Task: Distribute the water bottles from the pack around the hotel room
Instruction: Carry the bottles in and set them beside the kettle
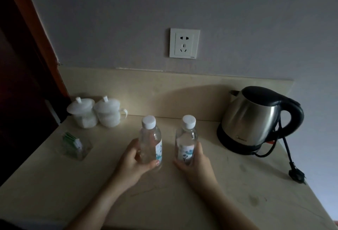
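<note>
Two clear water bottles with white caps and blue-white labels stand upright side by side on a beige counter (237, 184). My left hand (131, 164) is wrapped around the lower part of the left bottle (150, 138). My right hand (197, 164) grips the lower part of the right bottle (186, 136). Both bottle bases are hidden behind my fingers, so I cannot tell whether they rest on the counter. No pack is in view.
A steel electric kettle (256, 120) sits at the right, its black cord and plug (296, 174) trailing toward the counter's right edge. Two white lidded cups (97, 112) stand at the back left. A clear holder of tea sachets (75, 143) lies in front of them. A wall socket (184, 43) is above.
</note>
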`<move>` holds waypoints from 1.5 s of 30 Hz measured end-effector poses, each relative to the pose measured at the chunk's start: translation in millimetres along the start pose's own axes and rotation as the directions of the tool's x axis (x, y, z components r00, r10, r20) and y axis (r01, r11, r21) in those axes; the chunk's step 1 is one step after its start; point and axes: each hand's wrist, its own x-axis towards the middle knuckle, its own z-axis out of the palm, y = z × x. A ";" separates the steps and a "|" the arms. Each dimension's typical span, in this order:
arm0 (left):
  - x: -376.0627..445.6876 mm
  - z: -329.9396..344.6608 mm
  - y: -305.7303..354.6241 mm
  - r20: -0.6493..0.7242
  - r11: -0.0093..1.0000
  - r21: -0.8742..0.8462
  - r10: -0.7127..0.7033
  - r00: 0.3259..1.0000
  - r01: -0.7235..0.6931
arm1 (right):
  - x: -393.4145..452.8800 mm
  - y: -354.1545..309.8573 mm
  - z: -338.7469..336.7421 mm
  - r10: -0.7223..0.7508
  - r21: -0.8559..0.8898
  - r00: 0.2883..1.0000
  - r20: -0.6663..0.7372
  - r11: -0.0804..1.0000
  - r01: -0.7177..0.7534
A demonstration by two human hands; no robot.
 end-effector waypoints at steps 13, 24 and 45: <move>40.7 28.3 -9.7 -0.229 0.987 0.163 0.029 0.973 0.009 | 79.0 12.1 9.5 0.058 -0.021 0.992 -0.110 0.998 -0.060; 108.9 34.8 -11.3 -0.071 0.995 0.100 0.014 0.997 -0.007 | 104.7 12.8 16.4 0.042 -0.043 0.988 -0.150 0.998 -0.049; 147.2 38.3 -31.0 -0.048 0.985 0.144 0.104 0.993 -0.096 | 151.1 18.1 34.8 0.065 0.059 0.979 -0.195 0.997 -0.055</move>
